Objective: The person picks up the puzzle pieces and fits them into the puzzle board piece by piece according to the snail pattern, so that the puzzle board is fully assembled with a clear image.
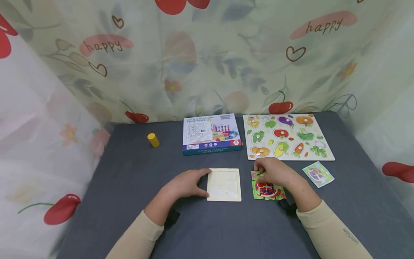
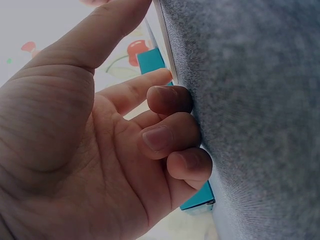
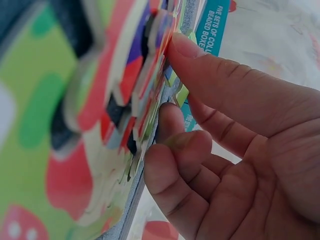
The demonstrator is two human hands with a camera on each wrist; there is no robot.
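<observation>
A pale wooden tray (image 1: 224, 184) with a raised rim lies flat in the middle of the table. My left hand (image 1: 190, 183) spans its left side, index fingertip at the far corner and thumb near the front one. In the left wrist view the other fingers (image 2: 160, 137) are bent and rest against the table. To the right of the tray lies a group of colourful jigsaw pieces (image 1: 266, 191), green-edged around a red picture, with dark gaps showing. My right hand (image 1: 275, 172) is over their far edge and pinches a puzzle piece (image 3: 181, 95) between thumb and index finger.
A picture card (image 1: 318, 174) lies right of my right wrist. Behind are a vegetable peg board (image 1: 328, 153) and a flat boxed bead set (image 1: 211, 148). At the back left stands a yellow cylinder (image 1: 153, 140). Patterned curtains (image 1: 207, 64) close off the back and sides.
</observation>
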